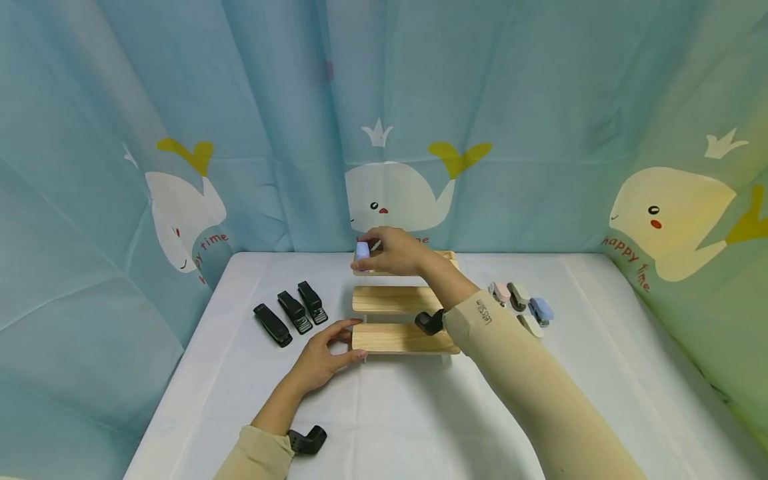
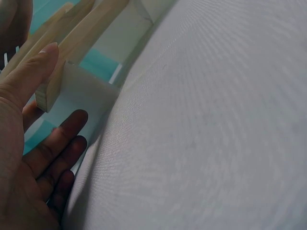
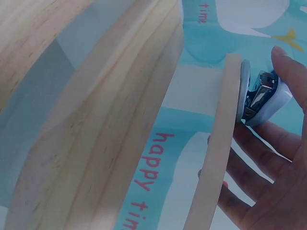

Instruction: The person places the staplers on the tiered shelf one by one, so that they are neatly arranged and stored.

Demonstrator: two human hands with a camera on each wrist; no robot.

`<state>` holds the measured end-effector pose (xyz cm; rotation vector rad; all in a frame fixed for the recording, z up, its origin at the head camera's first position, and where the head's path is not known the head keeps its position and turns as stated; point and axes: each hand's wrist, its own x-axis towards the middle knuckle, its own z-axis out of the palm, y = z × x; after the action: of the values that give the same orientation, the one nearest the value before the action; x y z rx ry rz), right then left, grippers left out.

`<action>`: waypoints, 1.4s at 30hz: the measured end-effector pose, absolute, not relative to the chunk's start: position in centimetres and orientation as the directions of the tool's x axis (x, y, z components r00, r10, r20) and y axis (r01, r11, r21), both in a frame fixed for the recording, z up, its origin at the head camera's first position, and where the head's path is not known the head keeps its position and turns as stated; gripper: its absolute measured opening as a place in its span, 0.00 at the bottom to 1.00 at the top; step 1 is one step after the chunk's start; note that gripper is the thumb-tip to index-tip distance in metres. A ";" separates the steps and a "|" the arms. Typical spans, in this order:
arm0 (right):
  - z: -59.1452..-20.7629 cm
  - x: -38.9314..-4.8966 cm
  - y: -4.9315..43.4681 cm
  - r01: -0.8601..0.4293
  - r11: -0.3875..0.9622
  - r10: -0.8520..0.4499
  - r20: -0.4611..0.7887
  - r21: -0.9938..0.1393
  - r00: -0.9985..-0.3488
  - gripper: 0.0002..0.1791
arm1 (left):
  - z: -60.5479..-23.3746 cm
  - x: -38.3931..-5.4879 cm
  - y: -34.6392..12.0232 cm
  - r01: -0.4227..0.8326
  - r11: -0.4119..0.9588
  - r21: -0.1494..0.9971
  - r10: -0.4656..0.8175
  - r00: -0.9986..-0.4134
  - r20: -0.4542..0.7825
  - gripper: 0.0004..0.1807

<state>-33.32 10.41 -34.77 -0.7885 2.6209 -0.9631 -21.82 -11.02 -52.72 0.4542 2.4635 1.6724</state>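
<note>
At left, three black staplers (image 1: 294,311), side by side. In the left hand (image 1: 322,359), pinched at one end, a wooden rack (image 1: 390,339) (presumably for steadiness). In the right hand (image 1: 397,252), grasped, a lilac stapler (image 1: 362,251), base against the top tier (image 1: 447,255), apparently for control. Farther right, small staplers (image 1: 543,309), clustered, probably for reach.

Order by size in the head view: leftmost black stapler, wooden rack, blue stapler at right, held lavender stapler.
1. Wooden rack
2. Leftmost black stapler
3. Unsure: blue stapler, lavender stapler (partly hidden by right hand)
</note>
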 end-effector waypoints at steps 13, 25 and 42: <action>-34.9 -33.4 10.3 -0.422 0.651 -0.564 -0.029 -0.630 -0.825 0.39 | -52.7 -21.8 -11.0 0.180 0.356 0.917 0.312 -0.948 0.065 0.34; -35.3 -33.6 11.4 -0.427 0.648 -0.549 0.002 -0.631 -0.836 0.39 | -52.9 -21.8 -10.9 0.171 0.354 0.919 0.302 -0.951 0.061 0.34; -35.3 -33.7 14.0 -0.441 0.649 -0.553 0.013 -0.620 -0.833 0.40 | -52.8 -21.8 -10.8 0.165 0.359 0.919 0.299 -0.953 0.054 0.33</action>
<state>-33.66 14.01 -35.30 -0.8178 2.6886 -0.9395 -21.75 -10.84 -52.76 0.4261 2.4870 1.6580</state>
